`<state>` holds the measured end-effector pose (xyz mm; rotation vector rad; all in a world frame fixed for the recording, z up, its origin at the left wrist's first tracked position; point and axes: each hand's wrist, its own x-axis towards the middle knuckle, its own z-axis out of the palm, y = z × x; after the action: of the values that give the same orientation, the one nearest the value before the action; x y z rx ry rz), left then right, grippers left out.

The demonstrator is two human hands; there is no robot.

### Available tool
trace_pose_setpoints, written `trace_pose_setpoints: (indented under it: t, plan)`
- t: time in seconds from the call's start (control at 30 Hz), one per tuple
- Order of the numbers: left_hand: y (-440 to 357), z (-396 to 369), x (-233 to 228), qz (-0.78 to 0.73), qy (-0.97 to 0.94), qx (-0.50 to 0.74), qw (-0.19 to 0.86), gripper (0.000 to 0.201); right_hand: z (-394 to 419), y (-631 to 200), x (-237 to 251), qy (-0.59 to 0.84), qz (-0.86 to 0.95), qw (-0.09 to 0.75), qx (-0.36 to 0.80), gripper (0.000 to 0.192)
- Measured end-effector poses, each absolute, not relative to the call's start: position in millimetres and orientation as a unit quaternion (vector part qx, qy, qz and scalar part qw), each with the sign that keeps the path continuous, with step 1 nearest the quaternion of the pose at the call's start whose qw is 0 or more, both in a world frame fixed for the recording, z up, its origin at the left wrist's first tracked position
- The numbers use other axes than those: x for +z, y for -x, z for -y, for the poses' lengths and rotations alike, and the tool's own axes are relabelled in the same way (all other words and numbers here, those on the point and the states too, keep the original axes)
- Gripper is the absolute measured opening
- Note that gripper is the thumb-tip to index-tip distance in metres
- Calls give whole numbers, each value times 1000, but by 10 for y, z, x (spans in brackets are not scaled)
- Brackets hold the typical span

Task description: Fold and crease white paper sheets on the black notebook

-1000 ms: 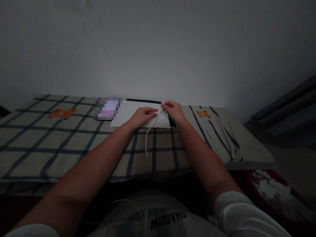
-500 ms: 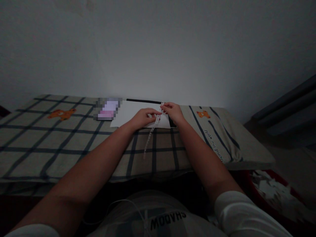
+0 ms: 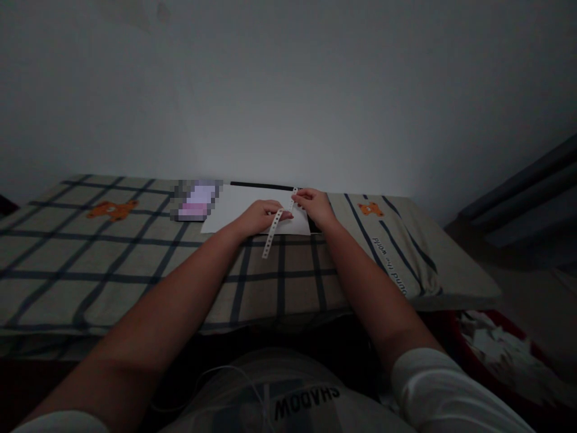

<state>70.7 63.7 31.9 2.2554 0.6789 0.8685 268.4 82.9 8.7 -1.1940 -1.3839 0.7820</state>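
Strip | left hand, right hand: grip pinched on it | end past near edge of paper

Strip: white, narrow, flexible, with small dark hole-like marks along its length
Hold: pinched in the fingers of the left hand and right hand, bent at the left
Upper end: by the white sheet's far right corner
Lower end: slanting past the sheet's near edge

The single camera looks forward and down from the wearer's head, over close forearms to the hands farther off, facing the wall.
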Motion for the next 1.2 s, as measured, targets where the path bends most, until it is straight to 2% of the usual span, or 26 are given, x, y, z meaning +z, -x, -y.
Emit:
trace_pose_setpoints:
  t: [0.27, 0.53, 0.67, 0.8, 1.2]
  plan:
    - [-709, -747, 242, -375, -823, 338, 260, 39, -775, -2649, 141, 495, 601, 529, 337, 19]
    - [-717, -693, 247, -429, -768, 309, 363, 33, -778, -2645, 147, 491, 585, 518, 385, 17]
    - [-739, -658, 270, -423, -739, 333, 405, 27, -751, -2637, 169, 491, 566, 517, 414, 16]
    - [-746, -653, 271, -432, -744, 327, 391, 23, -728, -2641, 181, 498, 540, 518, 438, 16]
    - [-743, -751, 136, -401, -756, 323, 403, 26, -792, -2667, 132, 472, 465, 512, 547, 15]
